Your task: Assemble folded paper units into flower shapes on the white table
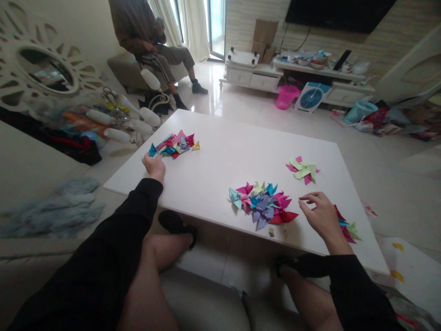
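At the left end of the white table, my left hand (155,168) has its fingers closed at a blue folded paper piece (153,149). That piece lies at the edge of a pile of colourful folded papers (177,146). My right hand (319,214) is over the table with its fingers apart, holding nothing. Just left of it sits a cluster of origami paper shapes (263,207) in purple, pink, blue, green and red. A green and pink paper pinwheel (303,170) lies beyond this hand. More folded papers (348,230), partly hidden by my right hand, rest beside it.
The white table (223,156) spans the space before my knees. A small cartoon sticker (271,232) is by its near edge. A seated person (155,46) is at the back left. Beyond the table stand a pink basket (286,96) and a blue fan (312,96).
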